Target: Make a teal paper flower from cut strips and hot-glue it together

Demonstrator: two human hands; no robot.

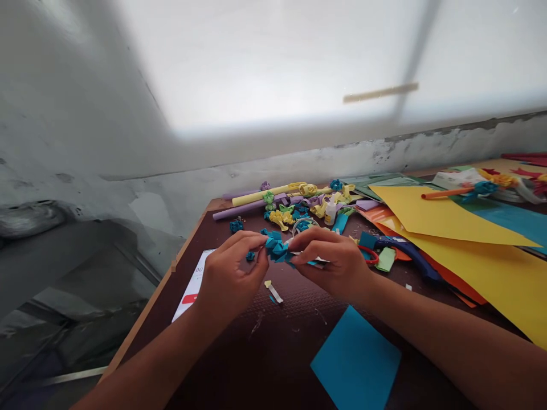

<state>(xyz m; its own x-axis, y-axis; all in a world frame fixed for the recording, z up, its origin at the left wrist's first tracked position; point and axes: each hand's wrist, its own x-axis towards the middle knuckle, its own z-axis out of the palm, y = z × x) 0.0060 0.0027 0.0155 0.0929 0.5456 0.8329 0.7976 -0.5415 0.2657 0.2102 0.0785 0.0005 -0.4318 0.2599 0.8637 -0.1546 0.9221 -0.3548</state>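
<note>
Between my two hands is a small blue folded paper flower point(277, 247), held up above the dark table. The fingertips of my left hand point(235, 265) pinch its left side. My right hand point(331, 256) grips it from the right with thumb and forefinger. Under the right forearm lies a flat blue paper square point(356, 359). A small pale paper strip point(274, 292) rests on the table below the flower.
A phone point(194, 285) lies by the left edge. Rolled paper tubes point(250, 206), yellow paper flowers point(282, 218) and a small glue bottle point(330, 212) crowd the back. To the right are yellow sheets point(444, 219), red-handled scissors point(371, 256) and a dark blue tool point(405, 253).
</note>
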